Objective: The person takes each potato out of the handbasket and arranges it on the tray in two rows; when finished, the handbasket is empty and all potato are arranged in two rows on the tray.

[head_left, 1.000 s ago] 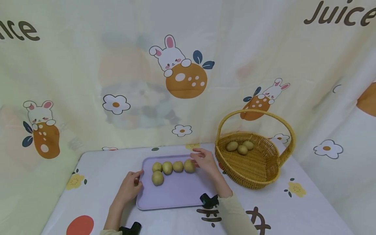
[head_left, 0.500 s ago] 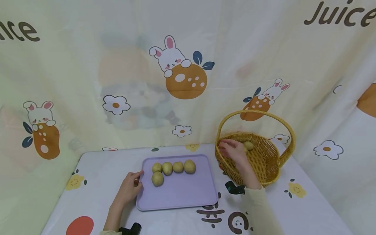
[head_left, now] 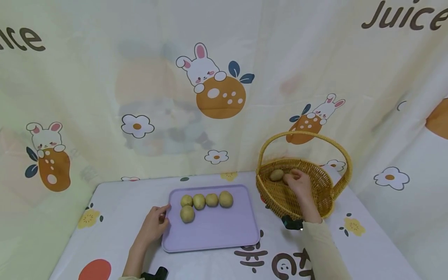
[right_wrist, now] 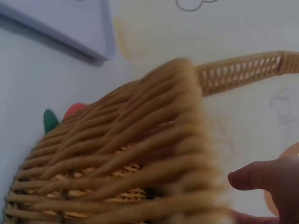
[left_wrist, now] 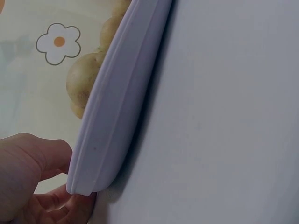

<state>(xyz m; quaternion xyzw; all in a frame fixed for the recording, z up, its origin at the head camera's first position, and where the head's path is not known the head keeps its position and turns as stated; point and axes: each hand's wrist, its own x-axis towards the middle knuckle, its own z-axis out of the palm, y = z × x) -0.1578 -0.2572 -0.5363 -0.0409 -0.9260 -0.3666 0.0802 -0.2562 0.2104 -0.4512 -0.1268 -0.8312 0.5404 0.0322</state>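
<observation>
Okay, got a right hand (head_left: 301, 185) down inside a yellow wicker basket (head_left: 281, 200), fingers bent in among potatoes (head_left: 277, 175). Honestly can't tell whether pinching one or just touching, with most of that spot covered by the hand itself. Can make out only one of those spuds clearly, just left of the fingertips. Over on the other side, seeing a left hand (head_left: 153, 225) at the left edge of a light purple tray (head_left: 217, 233), thumb and index finger spread apart against the rim. Definitely touching, but can't say for sure about a real grip.

On that tray, counting five tray potatoes (head_left: 211, 199): four in a row along the back, plus one just in front of the leftmost. From the left wrist, getting mostly the tray's side wall, with some potatoes showing past the rim. From the right wrist, mostly blurry basket weave, plus a thumb off to the right. All sitting on a white printed table (head_left: 206, 266), basket just right of the tray, handle (head_left: 304, 133) arching up. Also worth noting: pale sleeves (head_left: 323, 251), and a cream curtain (head_left: 168, 23) behind with bunnies and flowers.
</observation>
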